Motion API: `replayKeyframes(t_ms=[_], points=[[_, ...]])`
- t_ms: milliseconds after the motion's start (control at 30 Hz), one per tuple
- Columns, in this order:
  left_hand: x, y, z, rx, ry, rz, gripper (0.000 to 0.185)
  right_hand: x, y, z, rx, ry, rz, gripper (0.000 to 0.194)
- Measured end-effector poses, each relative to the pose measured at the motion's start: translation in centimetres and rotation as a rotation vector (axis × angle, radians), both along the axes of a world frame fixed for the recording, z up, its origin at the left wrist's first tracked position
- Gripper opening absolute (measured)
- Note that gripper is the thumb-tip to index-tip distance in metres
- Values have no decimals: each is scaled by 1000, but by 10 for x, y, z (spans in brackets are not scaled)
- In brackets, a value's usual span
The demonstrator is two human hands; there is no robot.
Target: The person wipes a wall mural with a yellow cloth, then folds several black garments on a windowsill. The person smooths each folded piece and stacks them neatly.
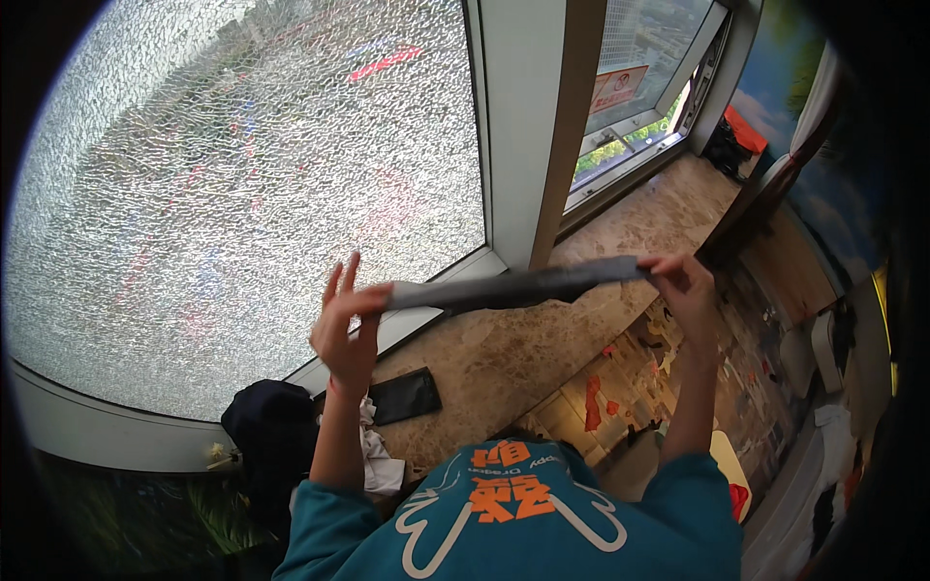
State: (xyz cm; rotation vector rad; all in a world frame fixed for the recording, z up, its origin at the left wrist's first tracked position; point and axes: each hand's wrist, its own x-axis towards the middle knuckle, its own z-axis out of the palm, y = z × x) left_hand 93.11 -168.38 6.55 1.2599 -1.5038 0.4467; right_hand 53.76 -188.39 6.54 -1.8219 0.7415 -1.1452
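A long, narrow strip of grey and black fabric-like material (508, 287) is stretched between my hands, slightly blurred. My left hand (345, 330) pinches its left end between thumb and index finger, with other fingers raised. At the right end, my right hand (686, 298) grips a grey corner with its fingertips. The strip hangs above a brown marble window sill (501, 356). Beyond my left hand stands a large window pane (254, 196) covered in a dense network of cracks. On the sill below my left forearm lie a flat black pouch (405, 396) and crumpled white cloth or paper (381, 465).
A dark cloth item (272, 414) sits at the sill's left end. A pale window post (519, 131) separates the cracked pane from a tilted-open window (625, 94) bearing a sign. An orange and black bag (741, 138) rests at the far right. Scraps litter the floor (639, 378).
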Motion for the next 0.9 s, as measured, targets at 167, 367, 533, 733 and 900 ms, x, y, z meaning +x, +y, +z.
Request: replayKeyframes(t_ms=[167,367,533,733,900], points=[[-30,52,-39,538,-128,-321,16,-32,17,-53,195,205,19,10],[-67,64,-176,955,-343,-464,13,-43,25,-164,198,512,14,11],[-80,61,-218,1026,-412,-474,18,-46,29,-204,165,620,37,14],[-102,18,-193,1103,192,-538,41,-51,36,-208,121,628,24,15],[-118,-34,-246,905,-107,-27,67,-42,41,-192,107,951,57,24]])
